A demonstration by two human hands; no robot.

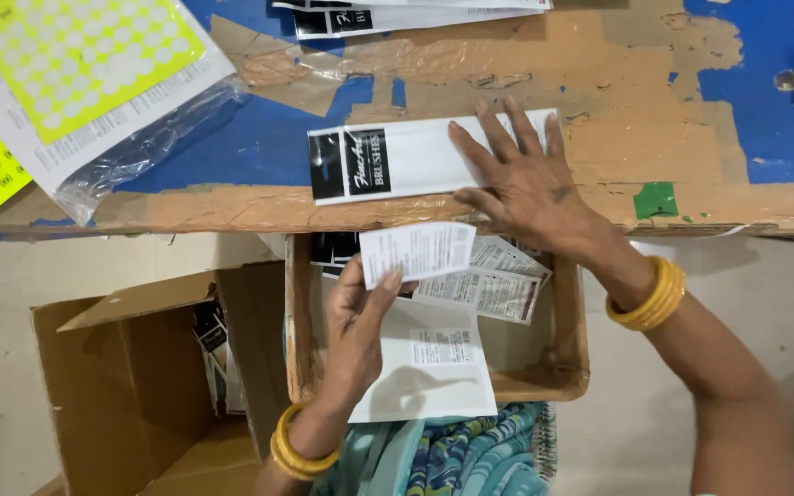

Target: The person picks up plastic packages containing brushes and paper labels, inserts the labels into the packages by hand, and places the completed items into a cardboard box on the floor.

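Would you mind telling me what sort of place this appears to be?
Likely a small packing or labelling workshop: a worn blue worktable, sheets of yellow round stickers, and a cardboard carton beside it. The right hand presses a long white packet; the left hand holds a printed label.

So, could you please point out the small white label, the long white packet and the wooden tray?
small white label (420, 250), head view, its middle.
long white packet (411, 161), head view, white middle.
wooden tray (298, 312), head view, left wall.

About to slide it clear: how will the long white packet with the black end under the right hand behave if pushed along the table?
The white packet lies flat and thin, so it is probably light and should slide easily. Its glossy face under the right hand may be slippery. It reaches close to the table edge, so it could tip off.
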